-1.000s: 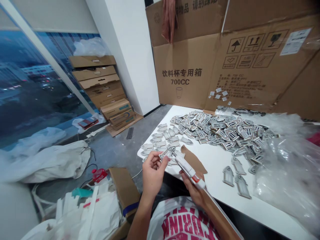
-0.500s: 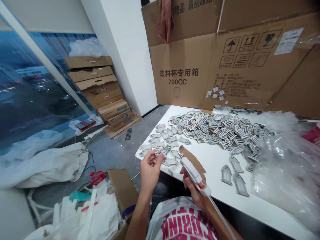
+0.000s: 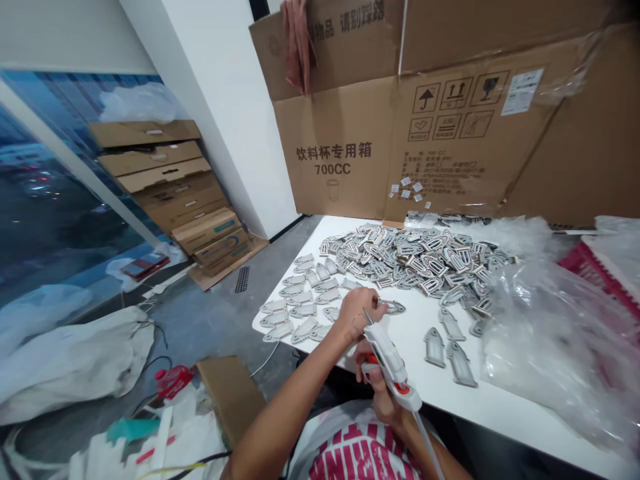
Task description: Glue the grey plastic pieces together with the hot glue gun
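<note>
My left hand (image 3: 361, 308) reaches over the white table (image 3: 420, 373), its fingers closed on the end of a grey boat-shaped piece (image 3: 395, 307). My right hand (image 3: 374, 373) is wrapped round a white glue gun (image 3: 387, 357) with orange parts; its nozzle points up beside my left wrist. Rows of flat pale pieces (image 3: 303, 311) lie at the table's left end. A large heap of grey and brown-edged pieces (image 3: 420, 260) covers the back of the table. Two separate pieces (image 3: 461, 364) lie right of the glue gun.
Clear plastic bags (image 3: 545, 333) cover the table's right side. A large cardboard sheet (image 3: 345, 140) stands behind it. Stacked boxes (image 3: 175, 180) stand on the floor at left. An open box (image 3: 233, 397) with white scraps and a red bottle (image 3: 173, 381) are at lower left.
My left hand has moved right from the pale pieces, across the front of the glue gun, to a piece near the heap. The view has shifted right.
</note>
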`<state>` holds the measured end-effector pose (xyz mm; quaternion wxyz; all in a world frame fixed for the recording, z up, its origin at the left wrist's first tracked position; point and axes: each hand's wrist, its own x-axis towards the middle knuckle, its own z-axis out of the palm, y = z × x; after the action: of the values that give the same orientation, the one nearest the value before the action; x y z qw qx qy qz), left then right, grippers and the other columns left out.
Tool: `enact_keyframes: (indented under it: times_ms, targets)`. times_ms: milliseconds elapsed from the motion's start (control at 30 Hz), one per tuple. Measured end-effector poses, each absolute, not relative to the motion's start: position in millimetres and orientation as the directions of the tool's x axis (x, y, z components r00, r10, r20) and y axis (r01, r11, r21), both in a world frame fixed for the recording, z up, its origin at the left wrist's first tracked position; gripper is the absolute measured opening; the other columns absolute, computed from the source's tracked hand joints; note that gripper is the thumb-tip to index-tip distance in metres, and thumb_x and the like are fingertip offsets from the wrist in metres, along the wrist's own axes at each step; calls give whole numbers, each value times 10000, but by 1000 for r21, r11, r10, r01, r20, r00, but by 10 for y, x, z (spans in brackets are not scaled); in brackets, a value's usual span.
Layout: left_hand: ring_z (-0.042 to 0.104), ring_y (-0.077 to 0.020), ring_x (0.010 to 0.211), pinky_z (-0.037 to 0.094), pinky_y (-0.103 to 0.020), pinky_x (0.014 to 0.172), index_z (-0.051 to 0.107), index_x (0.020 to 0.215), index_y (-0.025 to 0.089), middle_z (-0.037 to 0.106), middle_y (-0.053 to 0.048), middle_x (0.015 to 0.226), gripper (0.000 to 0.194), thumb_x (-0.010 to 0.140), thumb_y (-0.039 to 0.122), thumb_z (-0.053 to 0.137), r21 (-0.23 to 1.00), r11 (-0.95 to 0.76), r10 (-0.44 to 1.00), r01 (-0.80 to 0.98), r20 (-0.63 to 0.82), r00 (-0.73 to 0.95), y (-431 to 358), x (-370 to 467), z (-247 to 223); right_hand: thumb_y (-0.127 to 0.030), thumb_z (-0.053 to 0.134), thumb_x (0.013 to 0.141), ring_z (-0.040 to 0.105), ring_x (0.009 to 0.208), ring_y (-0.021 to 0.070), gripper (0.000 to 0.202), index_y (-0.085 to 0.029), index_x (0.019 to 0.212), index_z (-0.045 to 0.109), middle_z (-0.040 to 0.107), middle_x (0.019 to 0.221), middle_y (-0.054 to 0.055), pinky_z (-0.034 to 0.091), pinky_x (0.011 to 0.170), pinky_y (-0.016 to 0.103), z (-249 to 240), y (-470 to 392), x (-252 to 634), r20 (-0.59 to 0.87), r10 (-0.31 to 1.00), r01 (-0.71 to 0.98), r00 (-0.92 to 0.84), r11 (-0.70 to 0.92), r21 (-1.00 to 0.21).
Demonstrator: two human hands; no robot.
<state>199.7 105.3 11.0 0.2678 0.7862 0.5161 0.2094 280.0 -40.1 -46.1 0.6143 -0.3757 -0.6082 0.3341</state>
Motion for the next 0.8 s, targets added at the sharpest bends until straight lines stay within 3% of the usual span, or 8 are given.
enact_keyframes:
  times_ms: [100,200,300,433,633,800]
  targets:
    - [705,-267,1092,569,-480,1009,732,1158,176,748,-88,1173,294,984,409,773,583,-382,906,717,85,414,1090,1979,137,-567,506,1075,650,506,241,329,-308,1143,698,660,674,-3,556,476,369,-508,-380,2787,487,873,-28,37,488,-872]
    - [688,-278,1081,520,-434,1027,747,1147,195,762,-86,1120,251,922,302,783,573,-447,877,687,128,464,1143,1865,219,-667,504,1070,641,532,181,465,-250,1161,689,666,723,-15,560,517,329,-552,-357,2730,491,868,-83,78,496,-864]
    - [694,-244,963,524,-364,926,767,1133,216,783,-69,1084,223,919,277,756,589,-527,811,613,134,569,1188,1855,292,-734,510,1059,627,557,128,589,-181,1151,691,660,745,-28,559,559,282,-564,-357,2687,501,860,-104,99,510,-854]
    - [689,-199,795,520,-309,802,802,1030,249,790,-23,938,183,882,354,826,619,-632,649,467,93,756,1113,2128,323,-767,474,1059,616,570,125,616,-209,1198,696,718,837,8,555,551,279,-570,-393,2666,510,848,-80,148,524,-848]
    - [723,-319,976,534,-392,888,786,1204,241,753,-71,1064,585,725,522,970,620,-694,542,366,115,833,849,2553,354,-750,361,1077,654,524,175,638,-229,1275,671,758,932,89,567,483,336,-638,-394,2655,533,818,-12,216,548,-837]
    - [724,-321,986,533,-372,880,802,1153,245,745,-61,1079,608,628,438,1040,659,-667,547,347,117,829,823,2571,423,-728,238,1098,668,547,194,680,-230,1286,661,763,1039,145,585,487,370,-702,-406,2694,540,815,124,208,526,-841]
